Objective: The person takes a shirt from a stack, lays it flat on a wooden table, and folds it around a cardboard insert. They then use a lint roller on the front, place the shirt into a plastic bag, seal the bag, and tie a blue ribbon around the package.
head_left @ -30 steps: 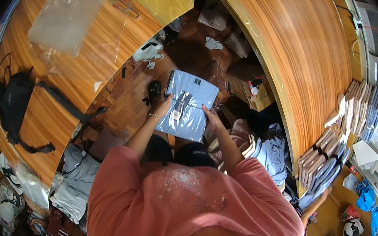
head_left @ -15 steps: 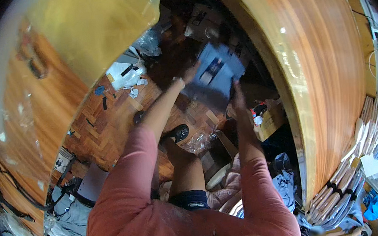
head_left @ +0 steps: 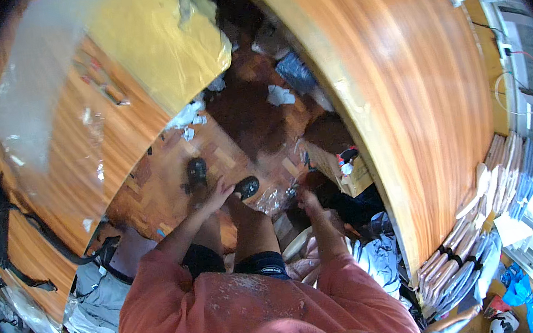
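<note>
My left hand [head_left: 220, 194] hangs above my knee, beside the black shoe [head_left: 247, 187], with its fingers apart and nothing in it. My right hand [head_left: 308, 200] is lower right of centre, near crumpled clear plastic [head_left: 272, 200] on the floor and a cardboard box [head_left: 345, 174]. Its fingers are dark and smeared, so whether they hold anything is unclear. Farther off, a blue plastic-wrapped packet [head_left: 295, 72] lies in the gap beside the right table. A crumpled white piece [head_left: 281, 95] lies next to it.
A wooden table [head_left: 398, 53] curves along the right; another table [head_left: 129, 175] on the left bears yellow sheeting [head_left: 159, 34] and a black strap [head_left: 43, 225]. Folded garments [head_left: 462, 269] are stacked at the right. Grey clothing [head_left: 100, 291] lies at lower left, over parquet flooring [head_left: 218, 145].
Both hands have let go of the grey-blue folded packet and drawn back toward my body. A blue packet now shows on the floor farther away. The view has shifted slightly.
</note>
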### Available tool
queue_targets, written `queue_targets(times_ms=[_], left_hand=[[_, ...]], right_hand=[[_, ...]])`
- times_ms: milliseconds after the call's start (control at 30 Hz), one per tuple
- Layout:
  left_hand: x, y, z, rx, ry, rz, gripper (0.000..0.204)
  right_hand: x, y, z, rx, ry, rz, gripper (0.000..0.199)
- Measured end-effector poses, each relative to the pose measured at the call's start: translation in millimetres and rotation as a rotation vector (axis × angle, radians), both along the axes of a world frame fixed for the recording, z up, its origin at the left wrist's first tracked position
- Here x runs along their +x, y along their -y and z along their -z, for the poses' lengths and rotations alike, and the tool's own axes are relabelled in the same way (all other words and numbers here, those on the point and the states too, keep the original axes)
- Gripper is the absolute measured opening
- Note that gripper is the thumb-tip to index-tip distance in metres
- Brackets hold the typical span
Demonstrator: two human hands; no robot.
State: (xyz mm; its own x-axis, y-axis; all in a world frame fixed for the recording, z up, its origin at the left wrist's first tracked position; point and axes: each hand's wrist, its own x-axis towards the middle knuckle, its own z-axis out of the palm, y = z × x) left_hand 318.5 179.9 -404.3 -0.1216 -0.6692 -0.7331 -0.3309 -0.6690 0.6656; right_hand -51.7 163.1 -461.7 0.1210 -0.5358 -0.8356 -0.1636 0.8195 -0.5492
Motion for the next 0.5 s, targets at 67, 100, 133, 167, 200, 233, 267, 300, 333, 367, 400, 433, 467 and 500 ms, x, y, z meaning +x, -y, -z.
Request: queue_targets(times_ms=[67,100,133,167,200,233,267,300,333,367,400,433,467,500], left_hand=[[30.7,-45.8,-22.7,-0.021,0.155,0.143,0.065],[37.9,-72.9,-21.5,-0.055,-0.005,-0.005,0.066],[40.3,-80.9,-43.1,0.018,-0.011,-0.04,0.064],[59.5,-78.2,-69.3,0.086,0.044,-0.023,0.062],[80.6,-64.4,-85.7,0.055,0.089,0.025,0.061],[95.3,-56.3,-99.7,0.034,0.116,0.068,0.06],[93.6,-64.8,-126.4,0.05,0.105,0.062,0.059],[88.7,-55.7,-144.7,0.045,-0.011,-0.01,0.06],[85.2,-44.0,-170.1,0.041,-0.116,-0.078,0.06],[76.2,-4.6,-238.8,0.068,-0.202,-0.002,0.062],[72.4,33.9,-292.0,-0.118,-0.287,0.129,0.06],[73.6,65.0,-335.1,-0.163,-0.437,0.032,0.055],[72.9,100.3,-377.4,-0.192,-0.598,-0.042,0.051],[78.1,140.5,-400.0,-0.367,-0.717,-0.102,0.051]], right_hand=[[-9.2,-53.2,-11.6,-0.052,-0.004,-0.235,0.028],[-30.0,-82.8,-3.8,-0.114,0.017,-0.451,0.034],[-59.3,-99.7,4.9,-0.198,0.033,-0.669,0.041],[-32.5,-115.4,-1.7,-0.057,-0.108,-0.542,0.034],[6.4,-114.6,-49.2,-0.013,-0.046,-0.51,0.028],[46.1,-100.2,-123.7,0.033,0.003,-0.49,0.022],[33.7,-106.3,-134.1,-0.04,0.152,-0.403,0.022],[21.5,-113.4,-144.6,-0.109,0.302,-0.311,0.022],[27.8,-106.4,-162.9,-0.058,0.063,-0.353,0.023],[26.6,-99.6,-180.1,-0.19,-0.034,-0.476,0.024],[23.9,-89.0,-196.5,-0.179,-0.098,-0.429,0.027],[28.9,-74.0,-230.6,-0.158,-0.158,-0.402,0.03],[32.1,-65.8,-250.4,-0.169,-0.129,-0.329,0.033],[37.1,-54.5,-266.6,-0.184,-0.102,-0.25,0.036]])
